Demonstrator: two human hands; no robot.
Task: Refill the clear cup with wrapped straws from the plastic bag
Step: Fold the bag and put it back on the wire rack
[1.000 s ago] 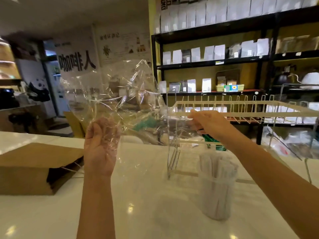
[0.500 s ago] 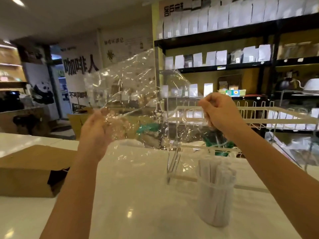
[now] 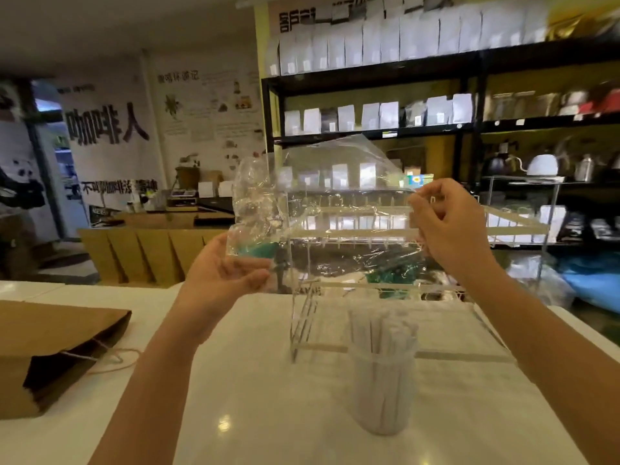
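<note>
I hold a clear, crinkled plastic bag (image 3: 322,196) in the air between both hands, above the white counter; it looks empty. My left hand (image 3: 224,273) grips its lower left part, palm up, fingers curled around the film. My right hand (image 3: 446,219) pinches the bag's right edge, held higher. Below and between my arms stands the clear cup (image 3: 382,391), packed with upright white wrapped straws (image 3: 382,333).
A clear acrylic rack (image 3: 402,290) stands on the counter (image 3: 255,397) just behind the cup. A brown paper bag (image 3: 50,347) with a string handle lies at the left. Black shelves (image 3: 436,129) with white pouches and kettles fill the background.
The bag has been drawn flatter and shifted right between my hands. My left hand turned palm up and lower; my right hand moved right and slightly up.
</note>
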